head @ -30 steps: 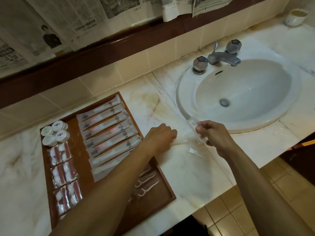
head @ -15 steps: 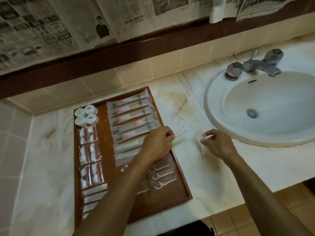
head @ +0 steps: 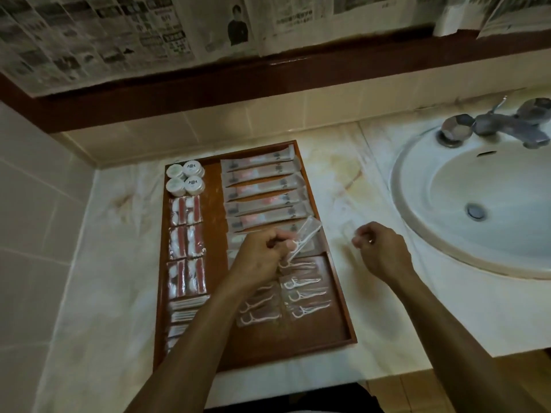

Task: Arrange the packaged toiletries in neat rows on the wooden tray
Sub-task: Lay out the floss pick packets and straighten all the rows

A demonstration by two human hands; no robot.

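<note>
Over the tray [head: 343, 317], left fingers [head: 287, 244] pinch a floss packet [head: 307, 236].

Two bare forearms enter from the bottom of the frame, one from bottom centre, the other from the lower right. Neither shows a sleeve, watch, bracelet or glove. The left hand [head: 259, 257] and right hand [head: 380, 251] carry no rings that can be made out in the dim light. Both arms are slim.
</note>
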